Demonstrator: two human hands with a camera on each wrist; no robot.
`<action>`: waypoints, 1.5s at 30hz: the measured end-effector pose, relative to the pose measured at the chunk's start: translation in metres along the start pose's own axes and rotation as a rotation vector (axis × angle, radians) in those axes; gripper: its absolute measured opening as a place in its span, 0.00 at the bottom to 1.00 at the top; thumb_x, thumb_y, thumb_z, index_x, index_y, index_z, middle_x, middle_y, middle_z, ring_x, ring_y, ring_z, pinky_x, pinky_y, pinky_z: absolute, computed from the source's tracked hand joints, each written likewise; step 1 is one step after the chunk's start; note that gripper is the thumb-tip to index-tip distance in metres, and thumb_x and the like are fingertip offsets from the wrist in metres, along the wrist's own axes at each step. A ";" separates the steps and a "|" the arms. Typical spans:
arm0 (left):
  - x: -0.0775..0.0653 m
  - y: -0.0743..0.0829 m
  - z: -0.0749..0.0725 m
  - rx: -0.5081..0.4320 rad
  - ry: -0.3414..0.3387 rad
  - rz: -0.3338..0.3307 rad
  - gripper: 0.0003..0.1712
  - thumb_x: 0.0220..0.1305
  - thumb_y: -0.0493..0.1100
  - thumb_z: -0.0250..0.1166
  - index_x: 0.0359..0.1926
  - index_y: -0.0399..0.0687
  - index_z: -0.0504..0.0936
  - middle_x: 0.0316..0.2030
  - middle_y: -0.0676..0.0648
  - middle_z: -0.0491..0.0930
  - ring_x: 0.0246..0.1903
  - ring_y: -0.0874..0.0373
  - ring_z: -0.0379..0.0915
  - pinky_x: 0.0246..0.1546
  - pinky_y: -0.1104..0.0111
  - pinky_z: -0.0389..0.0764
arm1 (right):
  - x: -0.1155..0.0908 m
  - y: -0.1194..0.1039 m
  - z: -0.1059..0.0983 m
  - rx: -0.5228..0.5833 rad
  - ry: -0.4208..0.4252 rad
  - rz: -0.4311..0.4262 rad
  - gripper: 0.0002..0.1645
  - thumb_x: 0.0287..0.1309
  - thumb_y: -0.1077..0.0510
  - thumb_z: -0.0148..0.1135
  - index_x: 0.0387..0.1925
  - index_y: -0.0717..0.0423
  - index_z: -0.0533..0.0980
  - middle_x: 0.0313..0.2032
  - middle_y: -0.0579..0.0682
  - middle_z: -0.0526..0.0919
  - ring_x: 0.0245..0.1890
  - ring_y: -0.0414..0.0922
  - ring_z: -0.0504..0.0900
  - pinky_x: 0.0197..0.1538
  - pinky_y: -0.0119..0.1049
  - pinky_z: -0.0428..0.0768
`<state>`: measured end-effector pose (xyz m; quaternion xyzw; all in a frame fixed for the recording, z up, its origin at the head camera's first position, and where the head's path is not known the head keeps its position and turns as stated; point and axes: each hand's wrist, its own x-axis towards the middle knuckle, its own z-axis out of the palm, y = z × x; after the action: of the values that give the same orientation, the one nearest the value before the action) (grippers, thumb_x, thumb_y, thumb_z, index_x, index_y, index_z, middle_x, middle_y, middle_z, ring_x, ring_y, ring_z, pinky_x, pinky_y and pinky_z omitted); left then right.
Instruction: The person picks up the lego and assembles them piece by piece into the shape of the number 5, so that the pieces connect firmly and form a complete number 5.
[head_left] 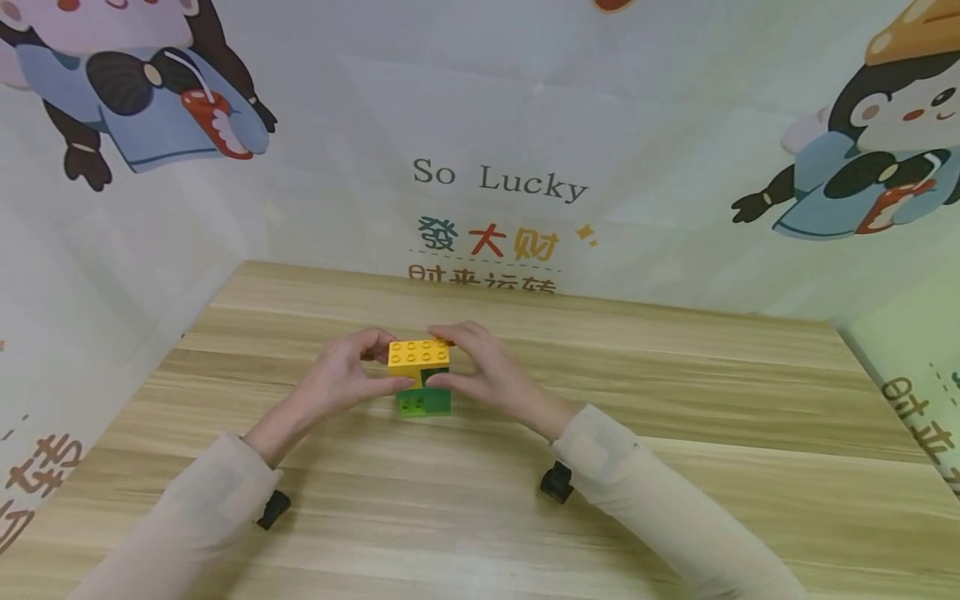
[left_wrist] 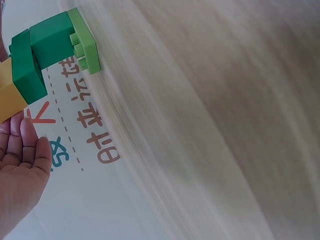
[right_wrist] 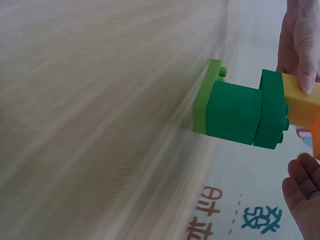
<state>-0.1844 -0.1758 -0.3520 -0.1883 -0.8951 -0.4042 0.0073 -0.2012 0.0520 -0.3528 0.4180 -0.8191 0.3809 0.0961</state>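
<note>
A short tower of toy building blocks stands on the table in front of me. Its base is a light green plate [right_wrist: 203, 100], with a dark green block [right_wrist: 234, 111] on it and a dark green brick [right_wrist: 271, 110] above that. Near the top is a yellow brick [right_wrist: 297, 97]; an eight-studded yellow top [head_left: 418, 353] shows in the head view. My left hand [head_left: 341, 375] pinches the yellow part from the left, thumb in front and fingers behind. From the right, my right hand [head_left: 498, 379] pinches it likewise, its thumb at the front and fingertips at the back edge.
The wood-grain table [head_left: 675, 400] extends around the tower. Behind it hangs a pale printed cloth [head_left: 645, 208] with lettering and cartoon figures, reaching the table's back edge. Small black devices [head_left: 557, 482] show beneath both sleeves.
</note>
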 end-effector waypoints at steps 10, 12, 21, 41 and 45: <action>-0.007 -0.004 0.000 -0.044 0.012 -0.018 0.29 0.46 0.46 0.76 0.47 0.38 0.77 0.42 0.43 0.81 0.45 0.49 0.76 0.53 0.52 0.75 | -0.015 0.011 0.001 0.169 0.026 0.191 0.38 0.46 0.62 0.72 0.58 0.70 0.68 0.49 0.65 0.77 0.49 0.57 0.77 0.53 0.48 0.77; -0.009 -0.005 0.000 -0.060 0.013 -0.028 0.29 0.47 0.47 0.75 0.48 0.37 0.76 0.43 0.42 0.81 0.46 0.47 0.76 0.53 0.52 0.74 | -0.017 0.012 0.002 0.171 0.020 0.223 0.36 0.46 0.61 0.72 0.57 0.70 0.69 0.49 0.65 0.78 0.49 0.56 0.78 0.52 0.47 0.78; -0.021 -0.008 -0.004 -0.135 0.022 -0.080 0.28 0.53 0.49 0.71 0.50 0.38 0.76 0.49 0.39 0.79 0.49 0.45 0.74 0.53 0.51 0.74 | -0.023 0.015 0.011 0.279 -0.002 0.370 0.29 0.50 0.63 0.69 0.53 0.70 0.72 0.48 0.64 0.78 0.47 0.55 0.79 0.50 0.38 0.80; -0.027 -0.007 0.015 -0.280 0.115 -0.165 0.25 0.58 0.43 0.67 0.53 0.34 0.74 0.52 0.36 0.77 0.49 0.47 0.76 0.44 0.76 0.78 | -0.023 0.014 0.030 0.423 0.086 0.444 0.22 0.50 0.66 0.68 0.47 0.70 0.75 0.39 0.63 0.81 0.38 0.47 0.79 0.43 0.32 0.80; -0.028 -0.005 0.016 -0.283 0.126 -0.180 0.24 0.58 0.43 0.67 0.52 0.33 0.74 0.50 0.36 0.78 0.47 0.47 0.77 0.42 0.76 0.78 | -0.023 0.014 0.031 0.430 0.090 0.457 0.21 0.50 0.65 0.68 0.47 0.69 0.76 0.38 0.63 0.81 0.38 0.47 0.79 0.43 0.32 0.80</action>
<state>-0.1581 -0.1764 -0.3715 -0.0811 -0.8402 -0.5362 0.0006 -0.1920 0.0490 -0.3931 0.2167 -0.7874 0.5753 -0.0463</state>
